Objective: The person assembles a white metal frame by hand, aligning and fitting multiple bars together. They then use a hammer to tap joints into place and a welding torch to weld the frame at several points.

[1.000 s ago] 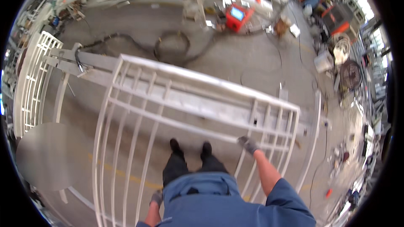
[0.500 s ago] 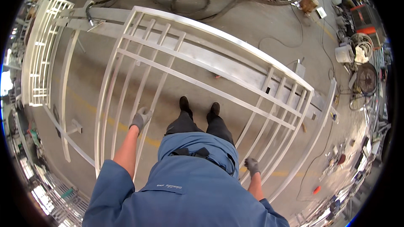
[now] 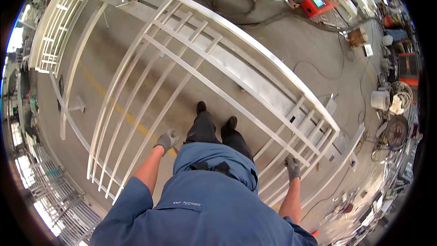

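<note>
A large silver-white metal frame (image 3: 256,48) with long parallel bars spans the space around my legs. Its far side rests on a wide metal beam (image 3: 136,10), while two thin crossbars run between its sides. My left hand (image 3: 167,140), in a grey glove, is just right of the innermost left bar (image 3: 160,120); its fingers are loosely curled and apart, with nothing visible in them. At the right-hand bars my gloved right hand (image 3: 292,167) is closed around one bar near the crossbar. The glove hides the exact grip.
Another barred frame (image 3: 58,32) stands at the far left. Beyond the beam, a thick black cable (image 3: 273,19) runs across the floor toward a red machine with a screen (image 3: 316,2). A round fan (image 3: 397,132) and cluttered gear line the right side.
The view has turned, tilting the frame further down to the right. My left hand has come away from the left bars; my right hand has moved farther up along the right bars.
</note>
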Tool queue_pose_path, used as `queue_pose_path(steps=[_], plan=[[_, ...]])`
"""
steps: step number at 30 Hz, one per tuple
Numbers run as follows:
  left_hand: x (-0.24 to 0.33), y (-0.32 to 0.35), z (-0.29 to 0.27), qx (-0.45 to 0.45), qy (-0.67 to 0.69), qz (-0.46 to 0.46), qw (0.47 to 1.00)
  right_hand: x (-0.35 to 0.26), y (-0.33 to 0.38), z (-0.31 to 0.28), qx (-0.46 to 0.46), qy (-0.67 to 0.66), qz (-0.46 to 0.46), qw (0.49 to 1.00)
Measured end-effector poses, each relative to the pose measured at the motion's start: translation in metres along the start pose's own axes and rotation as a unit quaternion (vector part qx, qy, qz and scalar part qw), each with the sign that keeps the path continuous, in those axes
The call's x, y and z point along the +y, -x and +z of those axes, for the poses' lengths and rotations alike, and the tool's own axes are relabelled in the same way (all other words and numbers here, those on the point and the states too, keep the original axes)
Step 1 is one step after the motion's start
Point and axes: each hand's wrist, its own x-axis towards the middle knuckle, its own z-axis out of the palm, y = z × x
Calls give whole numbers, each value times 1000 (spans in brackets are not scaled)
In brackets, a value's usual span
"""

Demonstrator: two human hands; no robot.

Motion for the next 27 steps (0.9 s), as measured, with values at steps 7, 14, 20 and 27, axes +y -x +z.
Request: queue_pose_path(steps=[7, 14, 20, 27], plan=[[-24, -110, -83, 67, -55, -59, 994, -80, -57, 44, -30, 234, -15, 972], [65, -342, -251, 335, -47, 1, 941, -353, -106, 267, -121, 375, -165, 904], [170, -494, -317, 359, 132, -137, 914, -487, -254, 473, -67, 406, -464, 784], [248, -530, -292, 399, 236, -262, 847, -563, -351, 648, -11, 411, -435, 801]])
